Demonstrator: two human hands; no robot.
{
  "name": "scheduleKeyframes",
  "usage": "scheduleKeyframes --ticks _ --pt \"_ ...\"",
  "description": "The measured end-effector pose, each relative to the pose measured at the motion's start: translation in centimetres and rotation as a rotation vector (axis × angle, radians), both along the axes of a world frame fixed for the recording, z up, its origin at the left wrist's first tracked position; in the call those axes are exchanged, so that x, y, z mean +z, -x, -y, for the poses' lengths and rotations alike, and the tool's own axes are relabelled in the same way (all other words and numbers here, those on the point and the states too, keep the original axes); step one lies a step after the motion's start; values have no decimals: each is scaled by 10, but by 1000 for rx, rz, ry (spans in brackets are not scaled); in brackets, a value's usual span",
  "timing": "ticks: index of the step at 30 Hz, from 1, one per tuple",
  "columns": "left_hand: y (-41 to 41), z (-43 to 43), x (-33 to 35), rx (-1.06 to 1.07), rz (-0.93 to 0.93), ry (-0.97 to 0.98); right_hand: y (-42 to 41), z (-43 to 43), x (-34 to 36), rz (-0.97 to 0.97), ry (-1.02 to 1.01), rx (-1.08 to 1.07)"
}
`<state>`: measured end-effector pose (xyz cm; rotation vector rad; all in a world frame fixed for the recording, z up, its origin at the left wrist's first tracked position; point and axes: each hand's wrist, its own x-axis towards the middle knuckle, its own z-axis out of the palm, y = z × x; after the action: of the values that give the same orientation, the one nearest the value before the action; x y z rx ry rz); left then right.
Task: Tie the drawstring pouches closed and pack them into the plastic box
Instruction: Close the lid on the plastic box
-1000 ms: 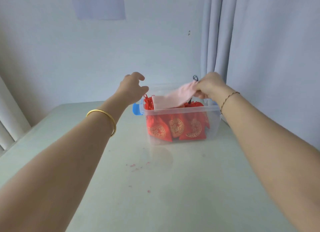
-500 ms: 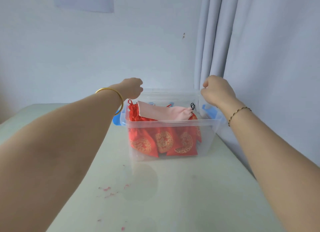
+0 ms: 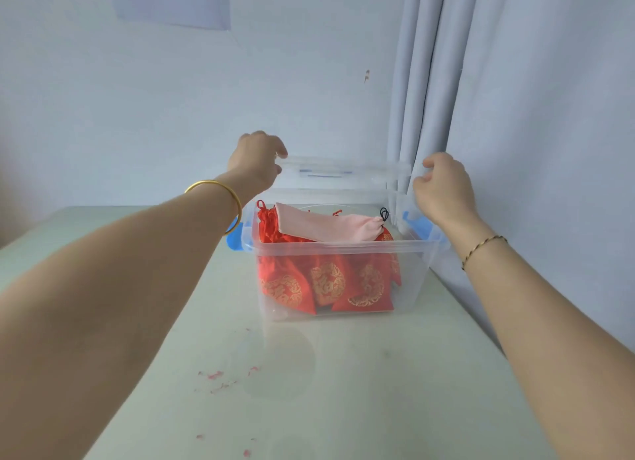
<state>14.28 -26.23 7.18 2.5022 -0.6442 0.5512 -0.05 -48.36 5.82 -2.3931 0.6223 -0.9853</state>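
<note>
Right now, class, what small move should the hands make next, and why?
Probably lower the clear plastic lid forward onto the transparent plastic box. The left hand and right hand grip its ends above the back rim, and the pink fabric pouch already lies on the red pouches inside.

Clear plastic box (image 3: 414, 281) on pale table (image 3: 360, 401), containing red gold-printed pouches (image 3: 326, 282) under one pink pouch (image 3: 326, 224); transparent lid (image 3: 343, 175) gripped above the rear rim by left hand (image 3: 256, 160) and right hand (image 3: 443, 190).

One plastic box (image 3: 343, 250), one clear lid (image 3: 343, 171) and two blue latches (image 3: 235, 239) are counted on the worktop (image 3: 343, 391); one pink pouch (image 3: 330, 224) and at least three red pouches (image 3: 326, 281) are counted inside
</note>
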Motion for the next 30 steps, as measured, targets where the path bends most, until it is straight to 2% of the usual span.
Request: scheduleKeyframes --ticks 5,7,14,17,22,26,30 --pt "44 -23 23 -87 85 28 14 -17 4 226 -113 -75" --pt "63 -30 23 -106 98 -9 19 -24 5 246 -201 -90" --pt "115 -46 6 -128 49 -144 37 -29 -20 27 -276 -78" --pt "126 -47 4 -152 19 -172 41 -23 -20 24 -270 -72" --pt "133 -48 -4 -204 -206 -224 44 -18 -25 -173 -158 -53" --pt "124 -47 -8 -72 -223 -138 45 -18 -31 -266 -80 -61" --pt "110 -44 -15 26 -277 -245 39 -13 -31 -298 -90 -72"
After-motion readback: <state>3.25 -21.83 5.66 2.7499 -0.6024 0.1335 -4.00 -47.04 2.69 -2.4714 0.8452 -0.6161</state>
